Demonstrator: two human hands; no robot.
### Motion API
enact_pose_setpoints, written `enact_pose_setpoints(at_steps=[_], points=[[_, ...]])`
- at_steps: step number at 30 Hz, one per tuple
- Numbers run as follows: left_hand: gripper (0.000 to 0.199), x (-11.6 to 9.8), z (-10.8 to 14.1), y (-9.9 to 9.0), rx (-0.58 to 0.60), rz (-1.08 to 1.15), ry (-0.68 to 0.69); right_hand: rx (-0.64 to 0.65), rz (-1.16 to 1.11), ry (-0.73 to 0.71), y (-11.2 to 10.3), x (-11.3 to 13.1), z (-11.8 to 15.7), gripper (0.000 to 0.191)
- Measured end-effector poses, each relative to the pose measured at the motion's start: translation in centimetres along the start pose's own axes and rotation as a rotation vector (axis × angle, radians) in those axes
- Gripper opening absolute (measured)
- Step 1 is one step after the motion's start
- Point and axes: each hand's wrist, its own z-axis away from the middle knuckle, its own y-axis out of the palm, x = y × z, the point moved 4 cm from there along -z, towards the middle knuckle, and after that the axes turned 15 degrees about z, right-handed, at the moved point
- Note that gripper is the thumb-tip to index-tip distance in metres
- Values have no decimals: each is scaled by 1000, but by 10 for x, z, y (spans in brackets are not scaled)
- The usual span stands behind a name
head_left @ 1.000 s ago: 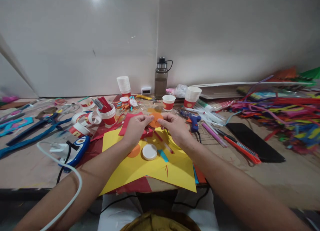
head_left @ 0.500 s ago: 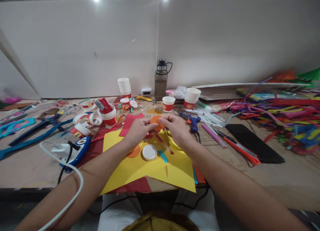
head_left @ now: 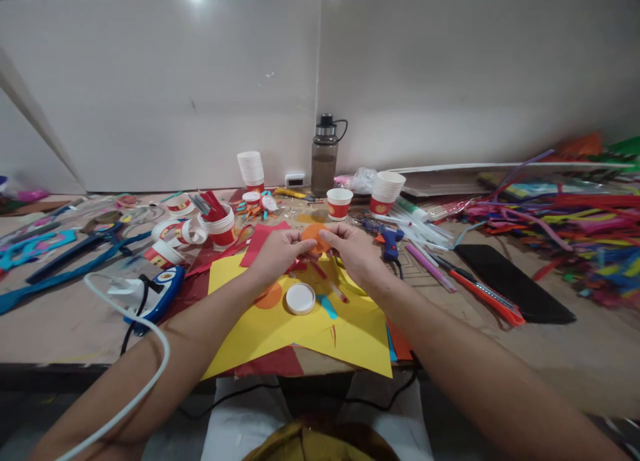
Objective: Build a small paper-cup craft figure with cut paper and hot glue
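Between my two hands is an orange paper disc (head_left: 315,237), raised above the yellow paper (head_left: 240,346). My left hand (head_left: 280,251) is closed with thumb and fingers on the disc's left side. On its right side, my right hand (head_left: 347,248) pinches the same disc. Below them a white round cup-like piece (head_left: 301,299) lies open side up on the yellow paper. A second orange disc (head_left: 270,296) is flat beside it, partly covered by my left forearm. A small blue paper strip (head_left: 327,306) lies to the right, and red paper (head_left: 261,241) sits behind my left hand.
A blue glue gun (head_left: 390,243), a red utility knife (head_left: 487,293) and a black phone (head_left: 515,283) lie to the right. Paper cups (head_left: 339,204) and a water bottle (head_left: 324,156) stand behind. At left are a blue power strip (head_left: 167,294) and a white cable (head_left: 163,354) crossing my forearm.
Both hands keep hold of the orange disc, which now faces the camera a little more. The whole view has shifted slightly; the things on the table lie as before.
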Motion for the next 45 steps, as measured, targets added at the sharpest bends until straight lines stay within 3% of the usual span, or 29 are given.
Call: enact_pose_setpoints(at_steps=[10, 14, 19, 22, 25, 27, 30, 32, 39, 45], points=[[39, -3, -8, -11, 52, -38, -4, 55, 48, -27, -6, 1, -6, 30], [36, -4, -5, -9, 111, -84, -60, 51, 113, -47, -6, 1, -6, 23], [34, -9, 0, -4, 95, -219, -43, 33, 150, -86, -5, 3, -4, 20], [41, -12, -1, -7, 88, -219, -23, 23, 95, -68, -9, 7, -4, 23], [56, -21, -3, -21, 85, -267, -18, 42, 62, -4, -16, 10, -5, 20], [47, -34, -2, -33, 157, -520, 0, 91, 92, 24, -19, 11, -5, 17], [25, -44, 6, -49, 411, -899, -165, 167, 179, 22, -18, 11, -6, 18], [27, -46, 11, -55, 491, -998, -239, 189, 224, 17, -17, 9, -6, 19], [23, -28, 20, -34, 515, -1188, -202, 158, 334, -6, -17, 7, -6, 18], [17, -27, 27, -28, 534, -1133, -317, 154, 422, -72, -17, 3, -8, 15]])
